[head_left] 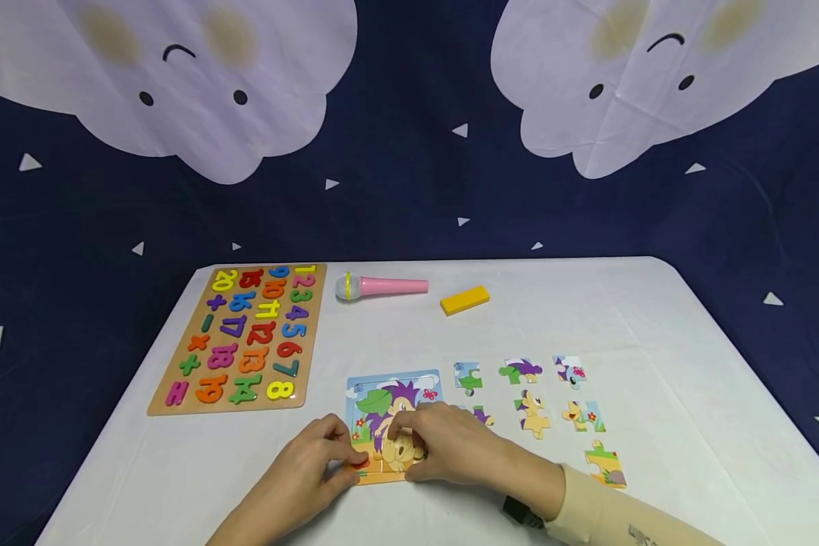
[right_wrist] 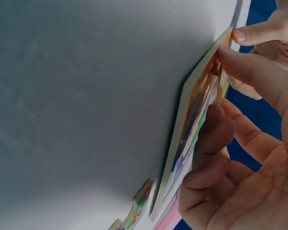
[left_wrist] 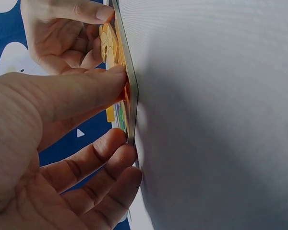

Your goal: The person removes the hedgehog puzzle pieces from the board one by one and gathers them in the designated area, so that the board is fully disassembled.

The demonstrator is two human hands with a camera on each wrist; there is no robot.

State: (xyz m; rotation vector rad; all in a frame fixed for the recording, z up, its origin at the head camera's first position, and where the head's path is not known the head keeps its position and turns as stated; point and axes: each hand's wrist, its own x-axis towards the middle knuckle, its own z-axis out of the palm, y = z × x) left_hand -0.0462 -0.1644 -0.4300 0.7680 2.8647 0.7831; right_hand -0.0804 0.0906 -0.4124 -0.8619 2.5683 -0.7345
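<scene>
A jigsaw puzzle board with a purple-haired cartoon hedgehog picture lies near the table's front. At its lower left corner, my left hand holds the board, thumb and index fingertip close together beside a red patch of the picture. The left wrist view shows the other fingertips against the board's side. Over the board's lower right part, my right hand pinches a yellowish puzzle piece. That piece looks tilted and slightly raised above the board. My right hand hides the board's right side.
Several loose puzzle pieces lie in rough rows right of the board, some near my right forearm. A wooden number board is at the left. Behind are a pink toy microphone and a yellow block.
</scene>
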